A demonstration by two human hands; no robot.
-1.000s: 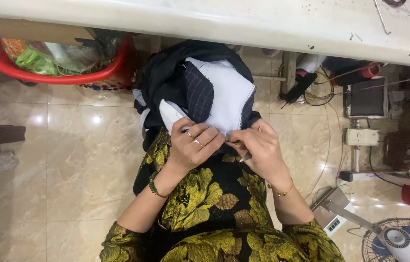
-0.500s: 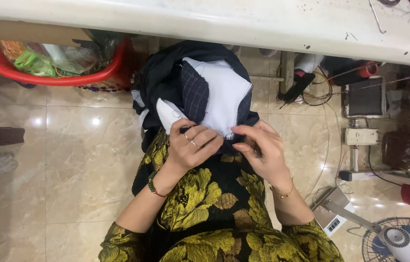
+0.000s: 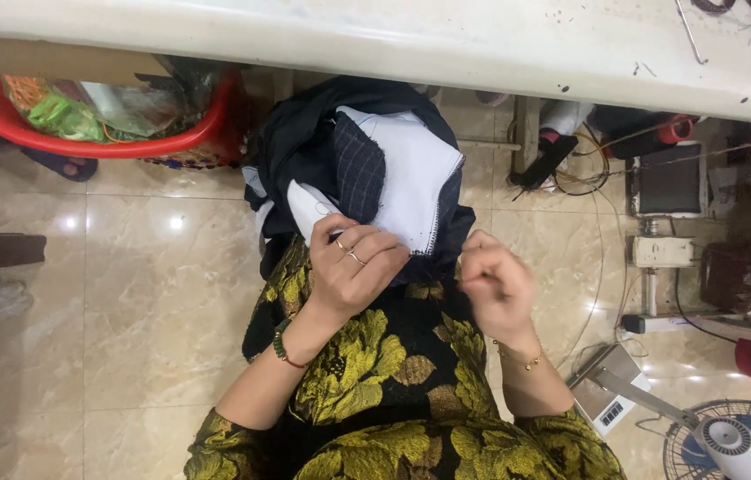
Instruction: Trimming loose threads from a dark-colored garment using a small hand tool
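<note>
While the dark garment with its white lining lies bunched on my lap just below the table edge, my left hand is curled shut on its near hem, fingers folded over the cloth. At three o'clock from it, my right hand is closed in a loose fist just beside the fabric; whether it pinches anything I cannot tell. The cloth looks soft, light and floppy, so the stitched edge seems the best place to hold.

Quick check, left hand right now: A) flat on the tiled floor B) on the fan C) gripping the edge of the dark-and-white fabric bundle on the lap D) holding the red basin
C: the left hand is closed on the lower edge of the fabric bundle.
</note>
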